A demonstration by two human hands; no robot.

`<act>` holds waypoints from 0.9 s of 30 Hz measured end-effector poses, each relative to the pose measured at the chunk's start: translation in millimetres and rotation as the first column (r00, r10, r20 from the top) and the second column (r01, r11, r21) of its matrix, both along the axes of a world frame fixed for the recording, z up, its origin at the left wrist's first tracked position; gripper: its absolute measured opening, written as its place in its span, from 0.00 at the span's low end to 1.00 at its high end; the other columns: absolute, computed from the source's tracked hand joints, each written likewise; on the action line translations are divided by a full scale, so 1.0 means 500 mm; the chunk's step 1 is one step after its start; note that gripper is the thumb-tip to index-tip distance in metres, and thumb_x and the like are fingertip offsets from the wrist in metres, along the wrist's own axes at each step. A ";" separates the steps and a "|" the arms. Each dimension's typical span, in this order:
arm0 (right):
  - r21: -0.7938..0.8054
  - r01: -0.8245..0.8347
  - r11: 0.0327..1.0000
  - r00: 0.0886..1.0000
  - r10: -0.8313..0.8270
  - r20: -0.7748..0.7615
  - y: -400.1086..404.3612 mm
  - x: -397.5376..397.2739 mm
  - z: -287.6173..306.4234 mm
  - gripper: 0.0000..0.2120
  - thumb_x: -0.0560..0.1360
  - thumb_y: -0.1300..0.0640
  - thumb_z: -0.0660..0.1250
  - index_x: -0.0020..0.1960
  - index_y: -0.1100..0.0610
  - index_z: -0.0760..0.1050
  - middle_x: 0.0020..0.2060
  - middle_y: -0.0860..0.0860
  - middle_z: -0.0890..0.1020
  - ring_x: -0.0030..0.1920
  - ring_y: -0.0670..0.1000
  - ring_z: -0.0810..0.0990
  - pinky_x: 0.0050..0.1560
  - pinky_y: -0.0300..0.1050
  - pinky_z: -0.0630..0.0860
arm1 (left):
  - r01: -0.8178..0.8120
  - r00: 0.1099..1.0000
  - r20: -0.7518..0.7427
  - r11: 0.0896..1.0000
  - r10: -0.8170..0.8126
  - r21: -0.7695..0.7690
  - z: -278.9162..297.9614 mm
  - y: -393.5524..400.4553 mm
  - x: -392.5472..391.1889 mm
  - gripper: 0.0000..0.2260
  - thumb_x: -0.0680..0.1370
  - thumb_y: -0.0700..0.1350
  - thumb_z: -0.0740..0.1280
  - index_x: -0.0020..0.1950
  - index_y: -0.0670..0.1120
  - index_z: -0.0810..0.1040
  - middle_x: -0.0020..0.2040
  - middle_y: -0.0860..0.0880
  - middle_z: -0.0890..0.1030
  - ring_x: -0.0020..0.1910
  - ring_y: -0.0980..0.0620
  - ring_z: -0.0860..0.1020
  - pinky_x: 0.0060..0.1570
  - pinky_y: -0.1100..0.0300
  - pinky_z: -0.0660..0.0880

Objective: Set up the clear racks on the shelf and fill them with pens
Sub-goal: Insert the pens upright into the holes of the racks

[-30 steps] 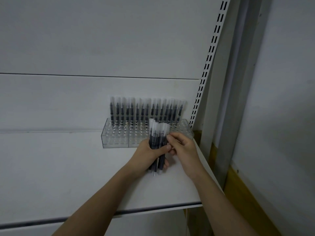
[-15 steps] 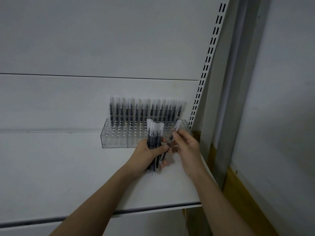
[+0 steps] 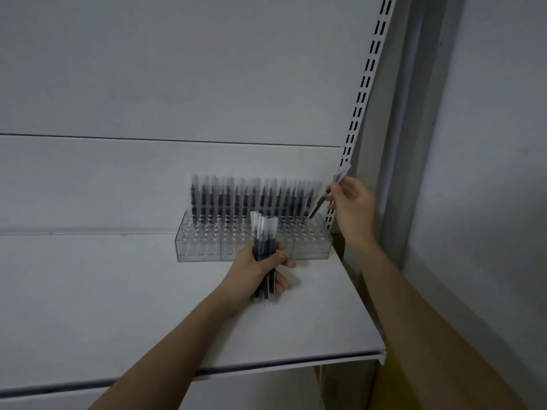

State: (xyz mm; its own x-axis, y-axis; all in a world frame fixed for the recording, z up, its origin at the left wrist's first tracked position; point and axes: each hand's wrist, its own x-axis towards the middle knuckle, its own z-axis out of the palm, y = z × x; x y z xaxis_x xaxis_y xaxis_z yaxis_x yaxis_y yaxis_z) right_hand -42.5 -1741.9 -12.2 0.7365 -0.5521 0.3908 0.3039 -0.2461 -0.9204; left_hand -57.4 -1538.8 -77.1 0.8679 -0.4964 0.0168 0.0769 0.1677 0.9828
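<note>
both hands (image 3: 256, 269) (image 3: 350, 202) gripping (right raised)

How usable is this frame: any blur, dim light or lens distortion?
Head view: dim, flat greyish light with no glare; wide-angle bending curves the slotted upright and the shelf edge; the right hand and its pen are slightly motion-smeared; the clear racks read faintly against white.
</note>
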 end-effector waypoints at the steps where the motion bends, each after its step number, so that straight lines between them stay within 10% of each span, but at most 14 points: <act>1: -0.063 0.010 0.998 1.000 -0.011 -0.006 -0.008 0.010 0.005 0.07 0.80 0.58 0.66 0.57 0.52 0.78 0.46 0.45 0.83 0.45 0.43 0.83 0.48 0.40 0.81 | 0.001 1.000 -0.001 1.000 -0.001 -0.001 0.001 0.000 -0.001 0.08 0.81 0.40 0.65 0.58 0.38 0.72 0.44 0.43 0.84 0.30 0.44 0.81 0.29 0.56 0.78; 7: -0.291 0.020 0.957 0.994 -0.052 -0.100 -0.037 0.052 0.006 0.06 0.79 0.55 0.66 0.56 0.49 0.78 0.48 0.44 0.82 0.49 0.45 0.82 0.55 0.49 0.81 | 0.005 1.000 -0.014 1.000 -0.005 -0.016 0.001 0.000 0.002 0.07 0.81 0.40 0.65 0.57 0.39 0.71 0.44 0.42 0.84 0.30 0.45 0.80 0.27 0.57 0.77; 27: -0.519 -0.079 0.851 0.954 -0.086 -0.287 -0.026 0.057 -0.035 0.07 0.80 0.59 0.66 0.52 0.61 0.80 0.41 0.51 0.82 0.40 0.47 0.80 0.33 0.25 0.69 | -0.019 0.999 -0.030 1.000 0.019 -0.006 -0.003 0.000 0.006 0.08 0.81 0.39 0.65 0.58 0.38 0.72 0.45 0.41 0.84 0.30 0.44 0.80 0.29 0.57 0.78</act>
